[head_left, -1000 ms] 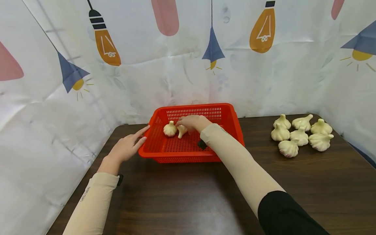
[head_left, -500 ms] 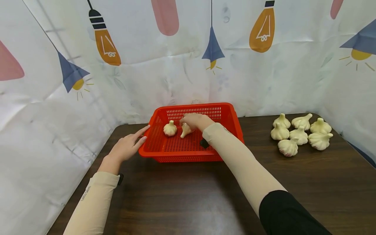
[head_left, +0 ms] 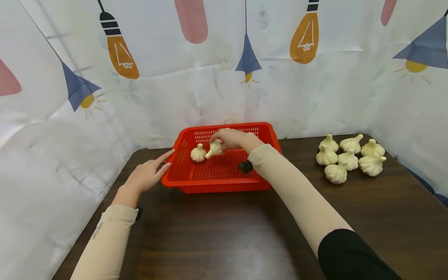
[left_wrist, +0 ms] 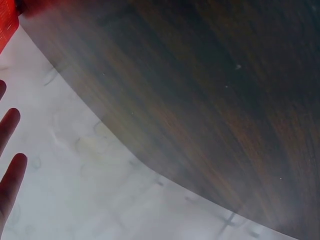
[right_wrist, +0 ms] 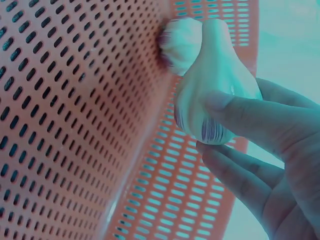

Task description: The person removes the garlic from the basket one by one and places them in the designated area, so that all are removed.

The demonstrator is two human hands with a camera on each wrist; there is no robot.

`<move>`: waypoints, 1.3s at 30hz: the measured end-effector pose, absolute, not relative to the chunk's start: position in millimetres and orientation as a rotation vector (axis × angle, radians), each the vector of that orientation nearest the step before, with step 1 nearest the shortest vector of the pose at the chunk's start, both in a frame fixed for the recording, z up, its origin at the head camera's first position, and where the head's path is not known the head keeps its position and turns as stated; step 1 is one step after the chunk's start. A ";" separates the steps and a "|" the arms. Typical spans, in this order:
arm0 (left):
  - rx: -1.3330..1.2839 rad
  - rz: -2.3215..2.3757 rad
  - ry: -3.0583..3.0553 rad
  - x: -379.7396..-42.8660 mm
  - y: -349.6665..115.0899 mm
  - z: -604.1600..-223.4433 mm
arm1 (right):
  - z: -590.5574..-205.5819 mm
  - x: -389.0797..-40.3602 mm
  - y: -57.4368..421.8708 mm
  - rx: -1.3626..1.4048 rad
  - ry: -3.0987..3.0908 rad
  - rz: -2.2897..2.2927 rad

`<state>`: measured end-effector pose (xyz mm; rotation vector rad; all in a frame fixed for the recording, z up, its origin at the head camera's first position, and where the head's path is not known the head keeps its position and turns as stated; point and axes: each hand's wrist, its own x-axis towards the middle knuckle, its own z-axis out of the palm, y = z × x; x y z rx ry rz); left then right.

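Inside the red plastic basket (head_left: 224, 181), my right hand (head_left: 232, 139) grips a garlic bulb (head_left: 215, 148) between thumb and fingers. The right wrist view shows this bulb (right_wrist: 215, 85) with its stem pointing up and the thumb pressed on its side. Another garlic bulb (head_left: 198, 153) stands upright in the basket, just left of the held one. My left hand (head_left: 142, 177) has its fingers extended, the fingertips at the basket's left rim. In the left wrist view only a few of its fingers (left_wrist: 11, 180) show at the edge.
Several garlic bulbs (head_left: 348, 159) lie grouped on the right part of the dark wooden table (head_left: 224, 233). A white patterned curtain (head_left: 157, 101) hangs behind the basket and along the table's left side.
My right hand has lifted the garlic bulb slightly and moved it left towards the other bulb. The left hand stays at the rim. The head view has shifted a little.
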<state>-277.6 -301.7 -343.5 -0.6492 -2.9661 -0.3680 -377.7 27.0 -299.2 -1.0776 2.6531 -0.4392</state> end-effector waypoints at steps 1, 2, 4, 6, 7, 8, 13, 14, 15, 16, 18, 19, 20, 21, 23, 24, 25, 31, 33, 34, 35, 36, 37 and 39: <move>-0.643 -0.368 -2.968 -277.0 -302.3 -343.7 | -297.8 -376.5 28.2 -1.081 2.650 -0.468; -0.638 -0.369 -2.971 -276.5 -303.0 -344.1 | -296.3 -375.4 29.6 -1.082 2.650 -0.494; -0.627 -0.367 -2.975 -276.4 -304.0 -344.8 | -292.9 -373.1 32.8 -1.077 2.657 -0.528; -0.619 -0.367 -2.979 -276.5 -304.4 -345.4 | -289.3 -371.2 36.5 -1.083 2.666 -0.549; -0.618 -0.365 -2.979 -276.5 -304.4 -345.5 | -287.6 -370.6 38.5 -1.089 2.669 -0.559; -0.617 -0.362 -2.980 -276.6 -304.4 -345.6 | -286.2 -370.2 40.4 -1.099 2.673 -0.566; -0.612 -0.349 -2.980 -276.6 -305.3 -346.1 | -279.5 -368.1 49.8 -1.151 2.682 -0.602; -0.609 -0.348 -2.984 -276.5 -305.6 -346.4 | -278.5 -367.4 51.7 -1.154 2.680 -0.616; -0.604 -0.348 -2.987 -276.3 -305.9 -346.6 | -277.4 -366.5 53.7 -1.154 2.670 -0.638; -0.602 -0.350 -2.992 -276.2 -306.1 -346.9 | -276.3 -365.5 55.5 -1.154 2.656 -0.666; -0.597 -0.350 -3.000 -276.2 -306.8 -347.2 | -274.2 -362.7 58.9 -1.147 2.624 -0.725; -0.593 -0.351 -3.002 -276.3 -307.2 -347.6 | -272.9 -360.8 60.7 -1.139 2.606 -0.760; -0.592 -0.353 -3.003 -276.4 -307.5 -347.7 | -271.7 -358.7 62.5 -1.130 2.592 -0.791; -0.593 -0.354 -3.001 -276.4 -307.5 -347.6 | -270.2 -356.3 64.2 -1.128 2.586 -0.813; -0.600 -0.350 -2.994 -276.9 -307.6 -347.1 | -267.3 -351.5 68.0 -1.121 2.588 -0.843; -0.602 -0.349 -2.990 -277.1 -307.6 -346.7 | -265.9 -348.9 70.1 -1.122 2.599 -0.844; -0.604 -0.348 -2.986 -277.2 -307.2 -346.4 | -264.5 -345.9 72.4 -1.125 2.608 -0.848; -0.619 -0.343 -2.981 -277.3 -305.0 -343.3 | -259.5 -325.5 88.0 -1.149 2.644 -0.931; -0.627 -0.341 -2.983 -277.2 -304.0 -342.7 | -259.0 -317.8 94.6 -1.117 2.655 -0.982; -0.630 -0.336 -2.983 -277.4 -303.9 -342.7 | -258.6 -314.0 98.1 -1.095 2.664 -1.009; -0.632 -0.334 -2.982 -277.6 -303.4 -342.8 | -259.0 -310.7 102.1 -1.073 2.674 -1.032; -0.635 -0.336 -2.980 -277.7 -303.1 -343.0 | -259.1 -307.1 106.1 -1.050 2.679 -1.062; -0.635 -0.339 -2.978 -278.1 -302.7 -343.2 | -259.2 -303.8 110.1 -1.037 2.676 -1.100; -0.638 -0.340 -2.970 -278.6 -302.7 -343.7 | -260.3 -297.7 118.6 -1.023 2.651 -1.194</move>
